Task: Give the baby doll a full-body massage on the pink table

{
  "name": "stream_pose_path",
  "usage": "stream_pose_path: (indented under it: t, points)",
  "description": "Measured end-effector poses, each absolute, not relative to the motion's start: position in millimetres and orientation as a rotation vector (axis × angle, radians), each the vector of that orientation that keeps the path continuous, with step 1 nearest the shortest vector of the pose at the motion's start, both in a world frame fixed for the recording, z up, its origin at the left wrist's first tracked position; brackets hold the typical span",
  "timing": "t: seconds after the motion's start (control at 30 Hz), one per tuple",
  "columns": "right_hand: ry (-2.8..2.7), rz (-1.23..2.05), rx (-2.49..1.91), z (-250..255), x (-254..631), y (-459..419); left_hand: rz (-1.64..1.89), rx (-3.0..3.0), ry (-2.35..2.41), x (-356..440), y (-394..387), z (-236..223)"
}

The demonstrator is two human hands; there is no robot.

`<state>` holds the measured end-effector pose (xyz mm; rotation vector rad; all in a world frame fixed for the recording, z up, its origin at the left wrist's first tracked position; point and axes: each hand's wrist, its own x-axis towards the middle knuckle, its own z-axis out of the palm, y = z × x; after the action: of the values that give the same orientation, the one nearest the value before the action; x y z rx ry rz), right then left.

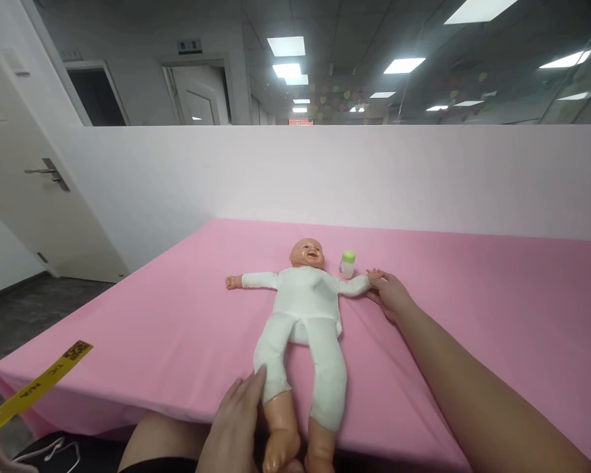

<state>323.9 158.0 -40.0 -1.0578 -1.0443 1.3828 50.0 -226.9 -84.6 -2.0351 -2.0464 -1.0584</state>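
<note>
A baby doll (303, 315) in a white one-piece suit lies on its back on the pink sheet (473, 315), arms spread, feet toward me. My left hand (236, 427) wraps around the doll's lower leg near the bed's front edge. Stretched forward, my right hand (389, 293) pinches the end of the doll's outstretched arm. A small bottle with a green cap (347, 263) stands beside the doll's head, just beyond my right hand.
A white partition wall (325, 171) runs behind the bed. A white door with a handle (49, 174) stands at the left. A yellow tag (34, 391) hangs at the lower left over the dark floor.
</note>
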Motion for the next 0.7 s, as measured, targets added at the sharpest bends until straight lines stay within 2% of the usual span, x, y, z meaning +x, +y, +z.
stream_pose_path:
  t: [0.17,0.3,0.57,0.7]
  points:
    - [-1.073,1.343,-1.019,-31,316,152,-1.603,-1.953,-2.153,59,-225,-57]
    - [-1.251,1.137,-0.973,-17,302,136,-1.905,-1.82,-2.173,47,-210,-31]
    - [-2.078,0.482,-0.875,9,258,77,-2.064,-1.877,-2.302,36,-149,21]
    - [-2.363,0.276,-0.692,12,247,67,-2.191,-1.98,-2.365,36,-113,35]
